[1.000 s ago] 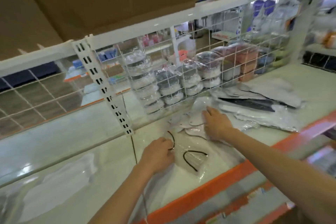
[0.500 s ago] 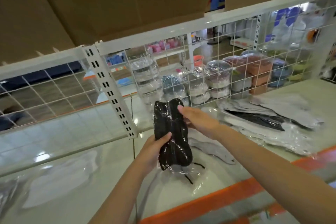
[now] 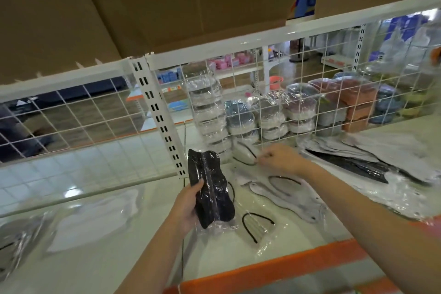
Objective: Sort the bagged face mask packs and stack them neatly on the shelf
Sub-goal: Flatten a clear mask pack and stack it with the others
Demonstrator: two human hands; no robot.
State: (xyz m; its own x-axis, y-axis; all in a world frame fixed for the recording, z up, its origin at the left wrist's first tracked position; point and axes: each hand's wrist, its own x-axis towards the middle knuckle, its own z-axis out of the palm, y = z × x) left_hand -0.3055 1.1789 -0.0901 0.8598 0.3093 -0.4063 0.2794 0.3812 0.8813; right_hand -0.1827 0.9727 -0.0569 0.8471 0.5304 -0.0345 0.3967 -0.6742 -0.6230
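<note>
My left hand [image 3: 187, 205] grips a clear bag of black face masks [image 3: 210, 188], held upright above the white shelf [image 3: 107, 260]. My right hand [image 3: 279, 159] reaches toward the wire back panel and pinches the edge of a bagged white mask with black ear loops [image 3: 244, 155]. Several bagged white masks with black loops [image 3: 281, 196] lie loose on the shelf between my hands. Another clear pack [image 3: 257, 227] lies just below the black pack.
A wire grid back panel [image 3: 310, 93] and a slotted upright post [image 3: 160, 117] stand behind. A loose pile of grey and black bagged masks [image 3: 372, 160] lies at right. White bagged masks [image 3: 95, 222] lie at left. The shelf has an orange front edge [image 3: 274, 267].
My right hand let go of the black pack and moved back and right to a white bagged mask. My left hand alone holds the black pack, still upright.
</note>
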